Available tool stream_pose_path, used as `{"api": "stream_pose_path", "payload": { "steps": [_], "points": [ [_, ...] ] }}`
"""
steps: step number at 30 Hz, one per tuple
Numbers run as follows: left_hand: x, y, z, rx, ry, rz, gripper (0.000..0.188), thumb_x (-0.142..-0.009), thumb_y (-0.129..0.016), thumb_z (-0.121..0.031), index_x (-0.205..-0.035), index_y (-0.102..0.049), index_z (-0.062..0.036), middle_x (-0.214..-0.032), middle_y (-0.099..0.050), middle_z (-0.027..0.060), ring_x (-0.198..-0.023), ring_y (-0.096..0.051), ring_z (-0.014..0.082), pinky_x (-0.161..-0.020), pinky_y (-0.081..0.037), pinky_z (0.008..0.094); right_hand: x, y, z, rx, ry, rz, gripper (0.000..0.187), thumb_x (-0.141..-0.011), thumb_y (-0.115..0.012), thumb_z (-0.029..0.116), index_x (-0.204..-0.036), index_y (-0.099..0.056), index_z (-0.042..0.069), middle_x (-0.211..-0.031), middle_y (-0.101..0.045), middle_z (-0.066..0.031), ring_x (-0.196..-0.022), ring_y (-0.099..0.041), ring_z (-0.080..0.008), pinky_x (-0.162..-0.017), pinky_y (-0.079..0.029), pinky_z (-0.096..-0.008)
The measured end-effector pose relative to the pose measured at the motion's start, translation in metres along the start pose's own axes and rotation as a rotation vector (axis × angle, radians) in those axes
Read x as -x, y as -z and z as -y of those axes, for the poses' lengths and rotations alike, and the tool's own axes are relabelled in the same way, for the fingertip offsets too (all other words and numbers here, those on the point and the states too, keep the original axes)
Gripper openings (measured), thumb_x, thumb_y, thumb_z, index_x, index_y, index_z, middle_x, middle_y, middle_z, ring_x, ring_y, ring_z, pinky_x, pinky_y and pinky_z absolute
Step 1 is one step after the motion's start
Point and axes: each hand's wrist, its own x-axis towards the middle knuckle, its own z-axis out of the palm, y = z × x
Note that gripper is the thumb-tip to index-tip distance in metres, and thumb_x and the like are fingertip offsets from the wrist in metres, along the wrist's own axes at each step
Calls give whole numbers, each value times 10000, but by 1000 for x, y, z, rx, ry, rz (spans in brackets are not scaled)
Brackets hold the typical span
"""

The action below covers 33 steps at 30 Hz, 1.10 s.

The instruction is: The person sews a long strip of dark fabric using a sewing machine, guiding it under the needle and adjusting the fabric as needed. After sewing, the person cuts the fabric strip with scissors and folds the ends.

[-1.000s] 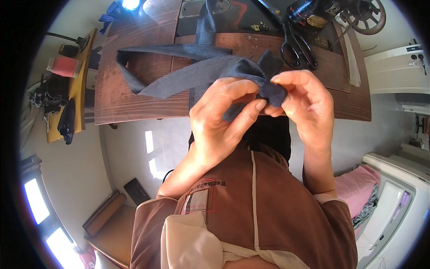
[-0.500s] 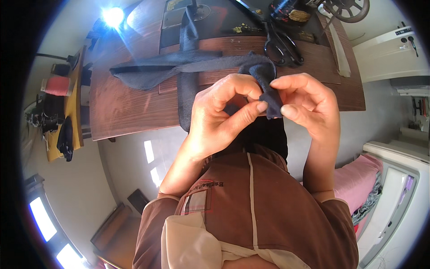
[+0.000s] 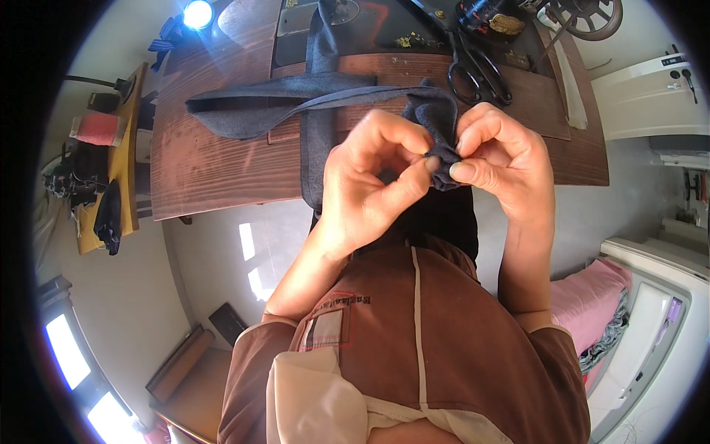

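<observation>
A long strip of dark blue-grey fabric (image 3: 259,111) lies across the front of the wooden table, its right end raised toward me. My left hand (image 3: 384,174) pinches that gathered end between thumb and forefinger. From the other side my right hand (image 3: 506,163) grips the same bunched cloth, its thumb almost meeting the left one. The end looks folded over on itself between the fingertips. Another dark fabric strip (image 3: 319,133) runs from the sewing machine bed over the table's front edge, under the first strip.
Black scissors (image 3: 477,70) rest on the wooden table (image 3: 229,166) just beyond my right hand. Behind them is a black sewing machine (image 3: 488,22) with a handwheel (image 3: 588,15). A bright lamp (image 3: 198,15) shines at the far left. A pink thread spool (image 3: 98,129) stands on a side shelf.
Both thumbs have drawn closer together, and the fabric end that hung flat is now bunched and folded between them. The view has shifted slightly.
</observation>
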Motion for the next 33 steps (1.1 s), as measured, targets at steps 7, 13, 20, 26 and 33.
{"api": "stream_pose_path", "payload": {
  "steps": [7, 13, 20, 26, 33],
  "points": [
    [-3, 2, -2, 308, 138, 12, 205, -885, -632, 75, -1047, -536, -8, -940, -616, 56, -799, -613, 89, -706, -517, 208, 3, -1, -5, -240, -172, -50, 118, -859, -725, 72, -893, -628, 15, -892, -605, -11, -735, -577, -55, -625, -509, -198],
    [-1, -4, 0, 321, 45, -47, 208, -877, -653, 60, -1046, -546, 0, -934, -618, 51, -845, -617, 106, -735, -536, 231, 2, 2, -8, -287, -288, -7, 159, -854, -739, 101, -941, -635, 18, -793, -607, 15, -742, -602, -65, -681, -517, -191],
    [2, -3, 8, 275, 31, -44, 196, -878, -645, 73, -1033, -553, -4, -929, -626, 46, -855, -616, 108, -757, -538, 238, 2, 2, -10, -287, -168, 47, 161, -865, -723, 67, -937, -601, -7, -862, -593, -3, -786, -597, -66, -735, -536, -213],
    [3, -3, 5, 330, 112, -76, 182, -880, -652, 61, -1007, -549, -17, -912, -626, 35, -830, -595, 86, -717, -507, 224, 4, -10, -10, -215, -107, -76, 119, -916, -650, 39, -970, -556, -11, -889, -587, -4, -810, -596, -65, -735, -541, -211],
    [5, 5, 4, 318, 265, 68, 144, -890, -668, 8, -955, -547, -38, -851, -612, 21, -743, -581, 73, -629, -457, 193, 10, -21, -18, 223, 102, -225, 82, -956, -585, 41, -981, -521, -4, -973, -640, -89, -825, -601, -76, -719, -527, -221]
  ]
}}
